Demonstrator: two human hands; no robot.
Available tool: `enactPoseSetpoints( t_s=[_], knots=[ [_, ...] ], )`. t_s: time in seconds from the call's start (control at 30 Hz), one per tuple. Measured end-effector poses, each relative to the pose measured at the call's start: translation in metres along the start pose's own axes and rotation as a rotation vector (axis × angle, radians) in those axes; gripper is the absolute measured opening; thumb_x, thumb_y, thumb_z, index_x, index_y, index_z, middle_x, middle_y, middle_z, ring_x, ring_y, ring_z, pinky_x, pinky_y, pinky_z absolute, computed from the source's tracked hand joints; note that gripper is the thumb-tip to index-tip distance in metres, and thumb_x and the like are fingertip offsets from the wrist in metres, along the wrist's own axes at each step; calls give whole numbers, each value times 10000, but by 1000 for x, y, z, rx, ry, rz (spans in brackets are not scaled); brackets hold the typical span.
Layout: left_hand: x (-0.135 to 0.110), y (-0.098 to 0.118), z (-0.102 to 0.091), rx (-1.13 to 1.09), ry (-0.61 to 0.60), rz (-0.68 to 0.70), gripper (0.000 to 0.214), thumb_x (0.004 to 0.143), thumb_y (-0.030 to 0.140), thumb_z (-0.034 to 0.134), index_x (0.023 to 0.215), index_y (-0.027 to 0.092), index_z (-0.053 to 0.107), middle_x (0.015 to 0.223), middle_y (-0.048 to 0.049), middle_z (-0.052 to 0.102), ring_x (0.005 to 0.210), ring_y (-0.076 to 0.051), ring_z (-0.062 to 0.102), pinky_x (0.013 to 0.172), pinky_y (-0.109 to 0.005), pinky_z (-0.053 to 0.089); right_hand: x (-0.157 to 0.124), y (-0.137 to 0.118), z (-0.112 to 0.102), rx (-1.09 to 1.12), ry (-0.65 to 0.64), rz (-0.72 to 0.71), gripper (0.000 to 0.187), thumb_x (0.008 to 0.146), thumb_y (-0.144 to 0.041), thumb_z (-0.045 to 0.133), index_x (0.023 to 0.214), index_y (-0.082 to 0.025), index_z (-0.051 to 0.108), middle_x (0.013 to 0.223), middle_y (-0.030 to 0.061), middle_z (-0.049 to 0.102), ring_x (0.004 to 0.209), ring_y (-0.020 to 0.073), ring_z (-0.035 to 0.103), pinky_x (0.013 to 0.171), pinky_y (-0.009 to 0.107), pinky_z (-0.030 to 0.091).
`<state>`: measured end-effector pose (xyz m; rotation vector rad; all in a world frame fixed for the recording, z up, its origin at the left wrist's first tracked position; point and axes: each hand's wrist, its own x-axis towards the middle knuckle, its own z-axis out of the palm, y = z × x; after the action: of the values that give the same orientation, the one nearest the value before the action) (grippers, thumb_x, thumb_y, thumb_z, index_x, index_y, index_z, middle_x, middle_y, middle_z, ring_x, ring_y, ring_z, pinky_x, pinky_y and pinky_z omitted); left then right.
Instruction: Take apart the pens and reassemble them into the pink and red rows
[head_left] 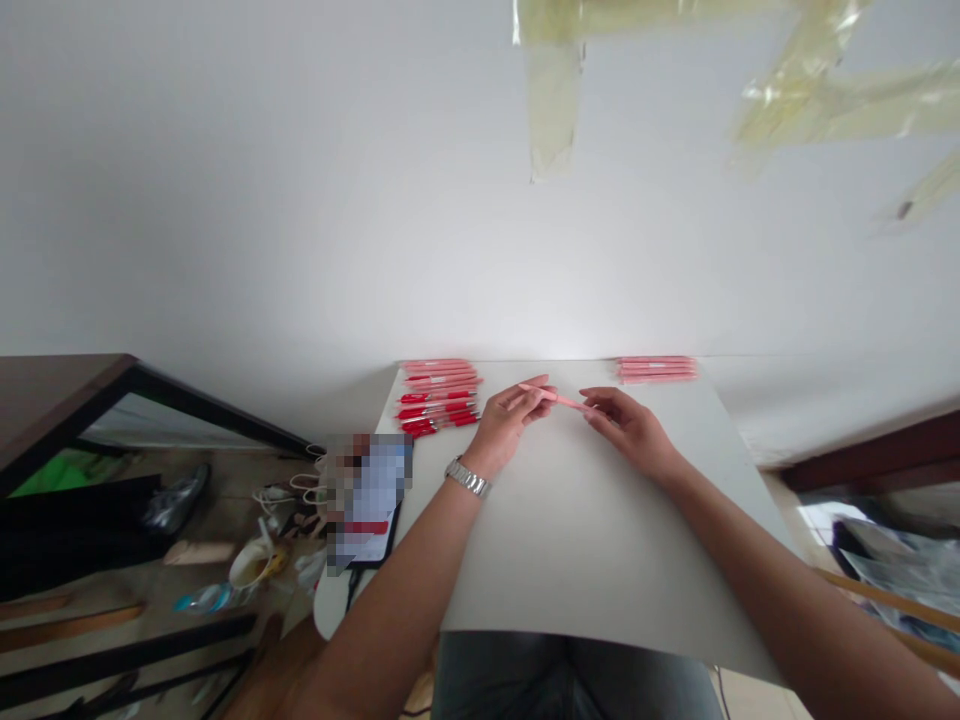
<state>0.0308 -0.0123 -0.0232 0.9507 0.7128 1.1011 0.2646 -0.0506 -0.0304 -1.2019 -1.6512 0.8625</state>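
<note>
Both hands hold one pink pen [559, 399] a little above a white board [585, 520] that lies across my lap. My left hand [508, 420], with a metal watch on its wrist, is closed on the pen's left end. My right hand [626, 425] pinches the pen's right end. A pile of several red pens [439, 396] lies at the board's far left corner, just left of my left hand. A smaller stack of pink pens [657, 369] lies at the far right edge.
A white wall stands right behind the board, with strips of yellowed tape [551, 95] stuck on it. At the left are a tablet [371, 500], cables, a cup [251, 562] and clutter on the floor, and a dark framed panel [150, 400].
</note>
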Motion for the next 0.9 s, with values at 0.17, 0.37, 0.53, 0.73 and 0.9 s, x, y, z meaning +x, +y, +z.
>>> enactPoseSetpoints(
  t_s=[0.17, 0.37, 0.53, 0.73, 0.9],
  knots=[
    [1, 0, -1, -8, -11, 7, 442, 847, 405, 825, 1228, 186, 771, 1175, -136, 775, 1101, -236, 708, 1043, -412, 509, 1, 12, 4, 65, 30, 1, 370, 914, -520, 717, 1176, -269, 645, 1080, 71, 719, 943, 224, 697, 856, 373, 572],
    [0, 1, 1, -9, -33, 2, 460, 849, 395, 825, 1256, 190, 760, 1202, -145, 766, 1188, -274, 686, 1085, -445, 490, 2, 0, 3, 26, 24, 73, 369, 933, -570, 673, 1085, -233, 687, 982, 71, 755, 876, 220, 708, 803, 360, 566],
    [0, 1, 1, 20, -45, 18, 397, 877, 392, 798, 1213, 182, 780, 1234, -155, 753, 1214, -279, 672, 1088, -438, 492, 1, -9, 0, -1, -20, 104, 411, 998, -586, 555, 1109, -219, 703, 902, 71, 752, 832, 216, 698, 793, 362, 564],
    [0, 1, 2, 19, -24, 17, 395, 868, 404, 805, 1188, 173, 785, 1205, -154, 763, 1164, -269, 693, 1060, -433, 506, 1, 4, 3, 43, -11, 42, 404, 957, -541, 645, 1251, -264, 631, 942, 43, 719, 861, 206, 692, 815, 346, 554],
    [1, 1, 2, 5, 2, 15, 429, 846, 411, 824, 1201, 175, 778, 1175, -148, 774, 1147, -270, 705, 1064, -445, 504, 2, 13, 5, 15, 50, 13, 313, 909, -491, 718, 1080, -248, 618, 926, 32, 675, 780, 176, 628, 723, 311, 521]
  ],
)
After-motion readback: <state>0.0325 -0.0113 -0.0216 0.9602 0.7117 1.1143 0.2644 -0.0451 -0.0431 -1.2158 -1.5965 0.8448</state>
